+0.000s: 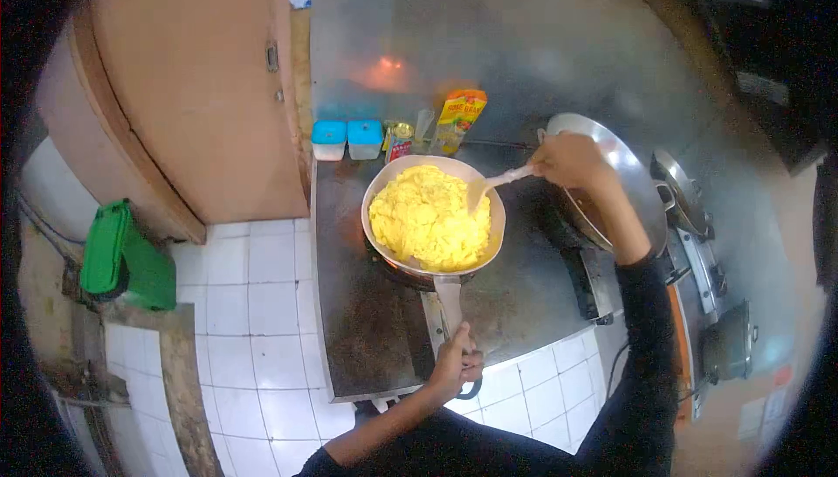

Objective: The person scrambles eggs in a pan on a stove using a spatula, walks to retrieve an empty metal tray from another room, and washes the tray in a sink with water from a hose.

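Note:
A pan point(373, 182) full of yellow scrambled eggs point(428, 215) sits over a burner on the dark stove top. My left hand point(454, 365) is closed around the pan's long handle point(449, 301), which points toward me. Above the stove on the right, my right hand point(572, 161) grips a pale spatula point(506, 178) by its handle end. The spatula's blade dips into the eggs at the pan's right side.
A large metal wok point(611, 141) stands right of the pan, with another pan point(679, 182) beyond it. Two blue-lidded tubs point(365, 132), a can point(399, 138) and a yellow pouch point(460, 119) line the back edge. A green bin point(122, 259) stands on the tiled floor at left.

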`<state>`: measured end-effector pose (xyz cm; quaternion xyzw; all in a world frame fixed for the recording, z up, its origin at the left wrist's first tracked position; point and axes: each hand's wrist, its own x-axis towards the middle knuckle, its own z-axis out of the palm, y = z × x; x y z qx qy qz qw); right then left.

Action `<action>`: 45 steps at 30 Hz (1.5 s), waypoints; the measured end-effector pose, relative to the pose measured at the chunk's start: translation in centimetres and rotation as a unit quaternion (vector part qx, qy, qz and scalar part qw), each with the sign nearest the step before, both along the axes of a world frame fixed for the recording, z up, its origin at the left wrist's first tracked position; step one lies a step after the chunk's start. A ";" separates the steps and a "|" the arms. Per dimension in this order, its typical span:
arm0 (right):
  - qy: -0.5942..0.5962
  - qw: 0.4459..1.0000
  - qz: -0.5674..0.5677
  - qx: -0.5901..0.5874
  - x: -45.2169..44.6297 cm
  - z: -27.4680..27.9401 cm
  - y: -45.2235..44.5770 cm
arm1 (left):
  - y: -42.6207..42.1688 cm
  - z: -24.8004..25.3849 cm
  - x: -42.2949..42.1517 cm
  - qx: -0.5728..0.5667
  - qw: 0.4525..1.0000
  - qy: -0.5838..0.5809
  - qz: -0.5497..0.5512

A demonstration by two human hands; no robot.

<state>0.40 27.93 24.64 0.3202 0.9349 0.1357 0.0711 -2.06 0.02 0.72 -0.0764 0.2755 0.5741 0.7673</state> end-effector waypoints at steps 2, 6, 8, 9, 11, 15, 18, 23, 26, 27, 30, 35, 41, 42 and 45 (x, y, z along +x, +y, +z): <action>-0.036 0.998 0.038 0.024 -1.2 0.2 2.5 | -0.2 0.6 -0.5 0.026 0.998 -0.040 -0.037; -0.129 0.965 0.169 0.154 -4.7 -0.8 6.7 | 0.4 0.7 -0.9 0.002 0.998 -0.030 -0.052; -0.154 0.953 0.206 0.160 -7.3 -1.7 7.7 | 0.5 -0.8 -0.7 0.018 0.996 -0.046 -0.069; -0.028 0.927 0.311 0.208 -8.1 -2.7 8.3 | 0.6 -0.7 -0.7 0.007 0.996 -0.034 -0.079; -0.025 0.931 0.313 0.185 -10.1 -4.2 9.3 | 0.5 -0.7 -1.4 0.011 0.993 0.009 -0.113; -0.120 0.913 0.313 0.233 -15.3 -5.7 7.9 | 0.9 0.5 -2.6 -0.004 0.993 0.000 -0.122; -0.246 0.897 0.278 0.239 -16.8 -8.4 7.4 | 0.9 0.4 -3.1 0.036 0.984 0.068 -0.163; -0.444 0.855 0.221 0.154 -17.6 -9.0 6.9 | 0.8 -1.5 -2.1 0.049 0.985 -0.081 -0.147; -0.302 0.902 0.270 0.148 -17.9 -9.2 10.6 | 0.7 -3.3 -0.9 0.041 0.981 -0.108 -0.154; -0.368 0.910 0.174 0.078 -18.2 -9.7 11.3 | 0.8 -3.3 -0.9 0.039 0.981 -0.111 -0.154; -0.433 0.897 0.081 -0.027 -16.7 -11.8 11.7 | 1.4 -2.5 -1.4 0.010 0.974 -0.165 -0.155; -0.460 0.887 0.025 -0.031 -16.2 -10.7 12.4 | 1.0 -3.1 -0.7 -0.007 0.977 -0.135 -0.163; -0.504 0.824 -0.082 -0.246 -13.4 -11.4 12.3 | 1.2 -2.3 -1.2 -0.003 0.983 -0.083 -0.164; -0.504 0.823 -0.083 -0.248 -13.1 -12.1 14.6 | 1.3 -2.1 -1.6 -0.005 0.983 -0.084 -0.166; -0.551 0.760 -0.060 -0.340 -11.1 -12.1 17.0 | 1.3 -2.0 -1.6 -0.015 0.981 -0.003 -0.195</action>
